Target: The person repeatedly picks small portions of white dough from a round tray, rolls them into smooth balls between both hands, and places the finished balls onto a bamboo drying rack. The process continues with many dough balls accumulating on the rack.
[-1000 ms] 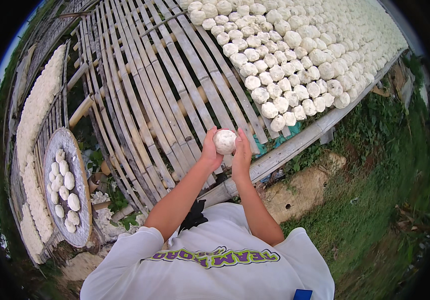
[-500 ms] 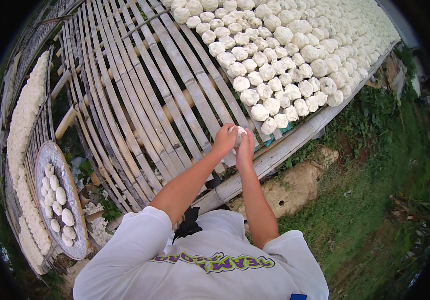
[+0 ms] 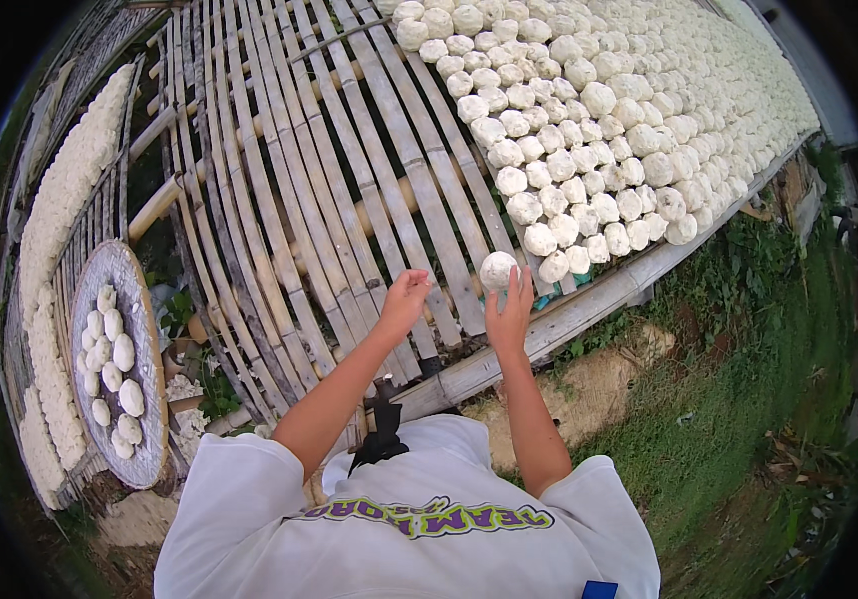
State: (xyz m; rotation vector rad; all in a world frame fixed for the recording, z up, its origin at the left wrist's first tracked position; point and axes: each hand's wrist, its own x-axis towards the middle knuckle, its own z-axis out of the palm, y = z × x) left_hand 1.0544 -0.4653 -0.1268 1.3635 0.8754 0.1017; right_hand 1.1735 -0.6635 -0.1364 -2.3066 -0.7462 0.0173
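Observation:
My right hand (image 3: 511,314) holds a white, flattened dough-like ball (image 3: 498,271) by its near side, with the fingers pointing away from me. The ball is over the bamboo slats, just left of the near end of the rows of similar white balls (image 3: 539,239). Apart from it, my left hand (image 3: 407,299) hovers over the slats with its fingers curled together. Whether a small bit sits between those fingertips is too small to make out.
The slatted bamboo rack (image 3: 339,230) has gaps between its strips and a thick bamboo edge pole (image 3: 559,329). On the left, an oval woven tray (image 3: 154,399) bears several white lumps, beside another long white-covered strip (image 3: 54,250). Grass (image 3: 689,449) lies to the right.
My hands have parted: the left moved left, the right slightly right with the ball, towards the rows. Before, both were closed around it. The whole view has shifted a little.

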